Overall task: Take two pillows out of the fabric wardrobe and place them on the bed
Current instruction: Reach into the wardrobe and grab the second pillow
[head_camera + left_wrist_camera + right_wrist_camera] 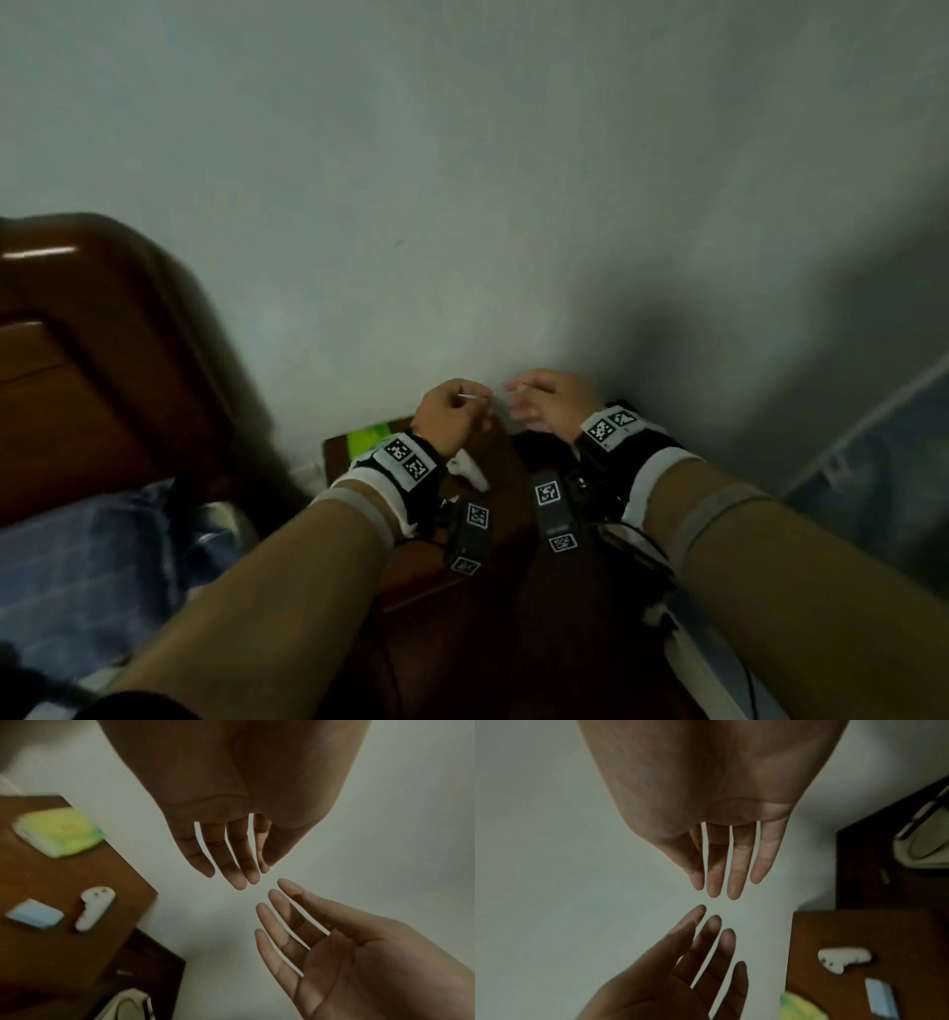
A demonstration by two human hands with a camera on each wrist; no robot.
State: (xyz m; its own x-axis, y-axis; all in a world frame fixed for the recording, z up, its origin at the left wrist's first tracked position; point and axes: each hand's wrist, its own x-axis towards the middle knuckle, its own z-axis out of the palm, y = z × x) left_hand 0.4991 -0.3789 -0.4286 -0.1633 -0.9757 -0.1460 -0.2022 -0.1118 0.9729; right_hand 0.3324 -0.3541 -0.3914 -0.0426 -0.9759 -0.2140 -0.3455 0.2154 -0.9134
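Both palms face each other with straight, spread fingers, grasping nothing: the left hand and right hand hover fingertip to fingertip before the pale wall, probably a ready pose. No pillows show; the blue fabric wardrobe is at three o'clock, the blue checked bed at eight. No writing is legible.

Air ahead free to wall — nightstand w/ clutter below-left.
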